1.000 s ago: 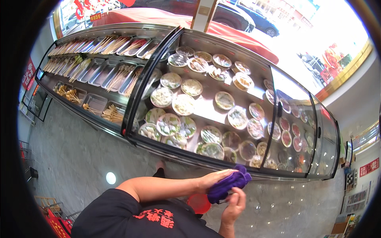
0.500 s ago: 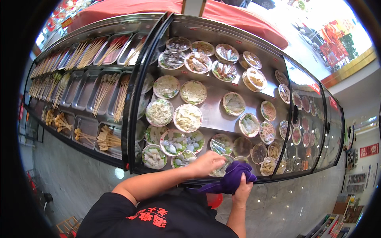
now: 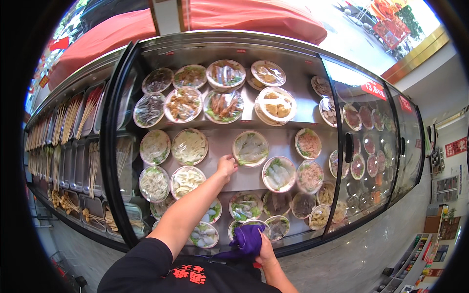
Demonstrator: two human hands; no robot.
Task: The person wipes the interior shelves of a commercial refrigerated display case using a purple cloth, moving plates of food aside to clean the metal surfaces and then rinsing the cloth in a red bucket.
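My left hand (image 3: 226,165) reaches into the open chilled display case and touches the left rim of a plate of pale sliced food on green leaves (image 3: 250,148) on the middle shelf (image 3: 220,141). Its fingers are curled on that rim. My right hand (image 3: 265,249) stays low by my chest, closed on a bunched purple cloth (image 3: 247,239) at the case's front edge. Other wrapped plates sit all around, one with white strips (image 3: 189,146) just left of my left hand.
The steel-shelved case holds several plates of food on three tiers. A black frame post (image 3: 111,146) divides it from a left section with trays of skewers (image 3: 73,146). A closed sliding glass door (image 3: 366,146) covers the right part. Grey stone floor lies below right.
The view has come closer to the case. My left hand left the purple cloth and stretched up to the middle shelf's plate. My right hand kept the cloth low.
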